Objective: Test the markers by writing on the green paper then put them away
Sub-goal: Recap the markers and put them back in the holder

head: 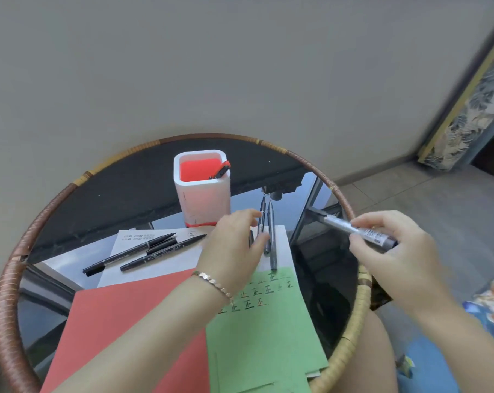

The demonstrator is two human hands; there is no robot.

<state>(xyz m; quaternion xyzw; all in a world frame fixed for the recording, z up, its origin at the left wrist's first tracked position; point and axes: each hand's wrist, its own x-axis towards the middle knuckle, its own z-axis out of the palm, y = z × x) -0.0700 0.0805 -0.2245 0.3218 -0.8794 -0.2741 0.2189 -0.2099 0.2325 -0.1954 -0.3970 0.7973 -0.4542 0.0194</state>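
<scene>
Soft daylight, blurred, fisheye-bent edges

At my twelve o'clock I see a plain grey wall (240,66); at two o'clock, a framed picture (472,109) leans against it on the tiled floor (427,199).

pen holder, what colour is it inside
Bright red inside the white pen holder, seen best in the head view.

Round glass table (104,171) with a wicker rim

Beyond the left hand (234,245) stands the pen holder (201,188); white paper (155,265), red paper (121,321) and green paper (260,336) lie beneath it.
</scene>
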